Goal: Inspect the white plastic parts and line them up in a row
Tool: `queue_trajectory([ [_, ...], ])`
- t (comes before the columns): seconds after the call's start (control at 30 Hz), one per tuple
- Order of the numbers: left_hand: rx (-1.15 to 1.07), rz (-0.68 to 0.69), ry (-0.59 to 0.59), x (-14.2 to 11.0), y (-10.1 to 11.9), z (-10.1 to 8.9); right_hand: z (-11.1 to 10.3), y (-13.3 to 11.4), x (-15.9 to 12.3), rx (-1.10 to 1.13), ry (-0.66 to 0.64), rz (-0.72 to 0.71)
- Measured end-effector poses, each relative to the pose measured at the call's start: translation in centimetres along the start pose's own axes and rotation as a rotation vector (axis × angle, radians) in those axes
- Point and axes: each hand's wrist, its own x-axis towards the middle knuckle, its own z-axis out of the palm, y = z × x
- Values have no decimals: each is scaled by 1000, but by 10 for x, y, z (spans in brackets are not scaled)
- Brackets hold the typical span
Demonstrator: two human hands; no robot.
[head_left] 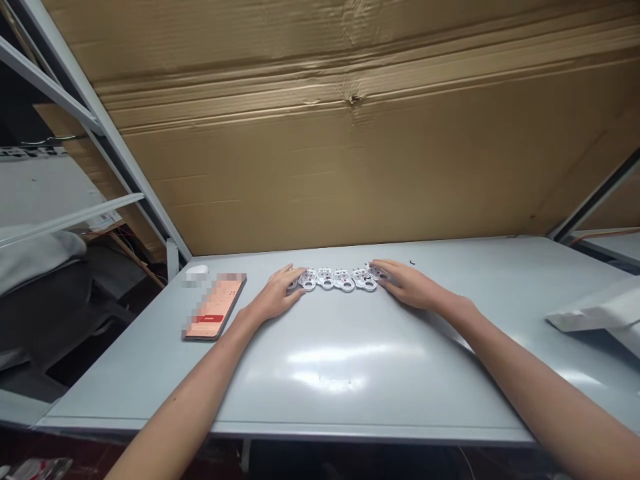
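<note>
Several small white plastic pieces (pixel 344 281), each with a round hole at the front and thin prongs at the back, lie side by side in a row on the grey table. They look like plug housings, but are too small to tell for sure. My left hand (pixel 277 293) grips the left end of the row, thumb in front and fingers behind, partly hiding the end piece. At the other end, my right hand (pixel 407 283) holds the rightmost piece the same way and covers part of it.
A phone (pixel 216 307) with a lit screen lies left of my left hand, near a small white case (pixel 197 272). A white packet (pixel 597 312) rests at the right. Cardboard (pixel 350 167) backs the table (pixel 320 393); metal frame posts (pixel 117 153) stand at the sides.
</note>
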Motion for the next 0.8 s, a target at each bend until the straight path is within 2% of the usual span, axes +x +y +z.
queue_trajectory([
  [0.17, -11, 15, 32, 1, 3, 2, -12, 0, -4, 1, -23, -19],
  [0.3, 7, 10, 38, 0, 7, 0, -13, 2, -5, -8, -27, -49],
  [0.4, 46, -11, 36, -2, 6, -8, -8, -1, -5, -17, 0, -56],
  [0.57, 60, -77, -21, -8, -4, -21, 8, -20, 1, -44, 8, -88],
  [0.67, 40, -69, -49, -8, -10, -21, 16, -29, 4, -80, 16, -106],
  [0.8, 39, -46, -26, -6, -10, -16, 23, -31, 6, -89, 65, -96],
])
